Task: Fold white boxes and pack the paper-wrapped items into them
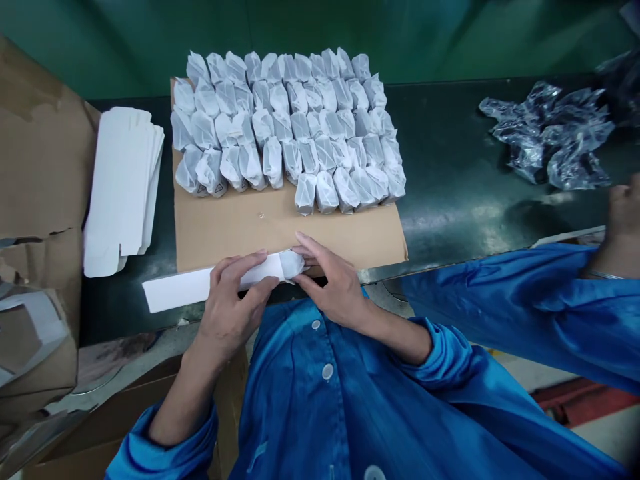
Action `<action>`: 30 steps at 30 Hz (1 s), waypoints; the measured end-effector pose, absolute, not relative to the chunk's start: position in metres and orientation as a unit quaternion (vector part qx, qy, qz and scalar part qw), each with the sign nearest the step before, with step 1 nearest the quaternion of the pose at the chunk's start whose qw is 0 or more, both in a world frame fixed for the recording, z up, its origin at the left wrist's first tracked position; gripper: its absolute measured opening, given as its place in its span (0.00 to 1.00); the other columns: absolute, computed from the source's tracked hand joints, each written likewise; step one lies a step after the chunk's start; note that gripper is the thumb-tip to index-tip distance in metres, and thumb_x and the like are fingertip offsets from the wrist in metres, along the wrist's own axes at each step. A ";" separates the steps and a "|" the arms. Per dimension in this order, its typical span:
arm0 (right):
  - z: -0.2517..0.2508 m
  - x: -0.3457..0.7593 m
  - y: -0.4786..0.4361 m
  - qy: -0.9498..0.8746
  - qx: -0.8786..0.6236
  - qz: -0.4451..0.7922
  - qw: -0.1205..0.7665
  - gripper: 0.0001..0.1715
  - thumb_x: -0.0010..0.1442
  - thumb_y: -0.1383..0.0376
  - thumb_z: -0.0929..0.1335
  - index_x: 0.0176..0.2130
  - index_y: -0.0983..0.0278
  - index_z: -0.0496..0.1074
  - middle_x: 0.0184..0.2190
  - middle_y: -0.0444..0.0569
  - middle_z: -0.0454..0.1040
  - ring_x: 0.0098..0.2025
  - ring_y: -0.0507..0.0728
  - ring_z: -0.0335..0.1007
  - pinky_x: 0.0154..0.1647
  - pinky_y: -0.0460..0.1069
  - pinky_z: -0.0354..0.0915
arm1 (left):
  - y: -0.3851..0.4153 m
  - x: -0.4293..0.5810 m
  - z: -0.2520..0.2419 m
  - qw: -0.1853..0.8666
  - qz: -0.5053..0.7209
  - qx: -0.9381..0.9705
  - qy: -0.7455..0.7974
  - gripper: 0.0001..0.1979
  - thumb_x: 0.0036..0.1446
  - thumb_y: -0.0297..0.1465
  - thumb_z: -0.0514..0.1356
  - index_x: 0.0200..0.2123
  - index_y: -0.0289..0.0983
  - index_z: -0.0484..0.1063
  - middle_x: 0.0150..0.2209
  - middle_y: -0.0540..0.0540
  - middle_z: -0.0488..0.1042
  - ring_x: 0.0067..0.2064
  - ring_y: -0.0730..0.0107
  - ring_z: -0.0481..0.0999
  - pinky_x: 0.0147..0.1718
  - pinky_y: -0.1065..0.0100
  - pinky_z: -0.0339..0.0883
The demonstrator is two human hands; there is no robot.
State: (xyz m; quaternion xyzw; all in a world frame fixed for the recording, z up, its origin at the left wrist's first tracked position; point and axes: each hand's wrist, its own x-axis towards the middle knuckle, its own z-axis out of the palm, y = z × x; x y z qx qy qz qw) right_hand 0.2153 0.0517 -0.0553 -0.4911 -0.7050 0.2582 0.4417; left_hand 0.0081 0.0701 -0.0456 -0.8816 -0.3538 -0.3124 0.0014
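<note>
White carton between both hands, wrapped piece at its right end

Long white carton (176,291) lies crosswise in front of the person, at the tabletop's (445,180) near edge; long axis left-right, right end angled slightly away from the body. Resting or lifted: can't tell. Left hand (234,293) grips the carton's right half, thumb on near side, fingers over far side. White-wrapped piece (292,264) sits at the carton's right end, partly sticking out, roughly in line with the long axis. Right hand (334,280) is nearer to it: directly right, fingers narrowed around its outer end, touching.

Beyond the hands: cardboard sheet (227,230) with rows of similar wrapped pieces (299,127). Flat white cartons (120,190) stacked left. Clear plastic bags (555,137) far right, near a co-worker's hand (624,217).
</note>
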 end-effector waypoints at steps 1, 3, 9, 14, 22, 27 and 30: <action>-0.056 0.217 0.052 -0.705 -0.494 0.253 0.442 0.39 0.64 0.70 0.69 0.69 0.56 0.55 0.53 0.50 0.76 0.52 0.55 0.76 0.54 0.51 0.74 | 0.070 0.008 -0.046 0.004 -0.314 -0.880 -0.356 0.15 0.55 0.20 0.65 0.44 0.40 0.69 0.53 0.38 0.71 0.54 0.58 0.73 0.51 0.55 0.72; -0.055 0.219 0.051 -0.710 -0.501 0.234 0.436 0.39 0.64 0.69 0.69 0.69 0.56 0.55 0.52 0.51 0.76 0.51 0.56 0.75 0.54 0.53 0.74 | 0.069 0.008 -0.046 0.006 -0.316 -0.878 -0.359 0.15 0.56 0.21 0.65 0.44 0.40 0.68 0.53 0.38 0.71 0.53 0.58 0.73 0.51 0.55 0.72; -0.048 0.198 0.045 -0.695 -0.477 0.353 0.406 0.33 0.68 0.71 0.61 0.69 0.59 0.55 0.56 0.51 0.75 0.58 0.56 0.73 0.58 0.54 0.71 | 0.069 0.011 -0.053 0.006 -0.330 -0.869 -0.368 0.18 0.56 0.22 0.65 0.46 0.42 0.68 0.53 0.40 0.71 0.54 0.59 0.73 0.51 0.55 0.73; -0.026 0.209 0.056 -0.591 -0.507 0.466 0.420 0.30 0.64 0.68 0.68 0.63 0.57 0.65 0.41 0.44 0.81 0.43 0.54 0.79 0.47 0.51 0.75 | 0.057 0.027 -0.037 0.005 -0.354 -0.862 -0.364 0.23 0.55 0.23 0.67 0.53 0.41 0.67 0.56 0.37 0.69 0.58 0.56 0.72 0.53 0.54 0.73; 0.040 0.432 0.107 -0.588 -0.714 0.081 0.371 0.29 0.57 0.77 0.70 0.56 0.64 0.75 0.36 0.53 0.80 0.33 0.51 0.73 0.37 0.49 0.67 | 0.116 0.015 -0.004 -0.152 -0.276 -0.745 -0.589 0.11 0.60 0.36 0.64 0.46 0.41 0.76 0.42 0.47 0.78 0.40 0.65 0.78 0.42 0.62 0.74; 0.036 0.449 0.118 -0.586 -0.759 -0.175 0.224 0.30 0.58 0.59 0.71 0.54 0.76 0.74 0.45 0.62 0.80 0.47 0.62 0.77 0.45 0.58 0.64 | 0.156 0.032 -0.033 -0.188 -0.216 -0.714 -0.639 0.10 0.53 0.35 0.68 0.39 0.39 0.78 0.39 0.45 0.76 0.39 0.61 0.76 0.41 0.59 0.70; 0.023 0.389 0.097 -0.671 -0.651 -0.157 0.318 0.26 0.63 0.64 0.69 0.58 0.71 0.71 0.45 0.58 0.81 0.45 0.59 0.79 0.50 0.55 0.68 | 0.158 0.039 -0.038 -0.186 -0.232 -0.712 -0.636 0.02 0.55 0.31 0.64 0.32 0.39 0.76 0.34 0.47 0.75 0.35 0.63 0.74 0.38 0.61 0.68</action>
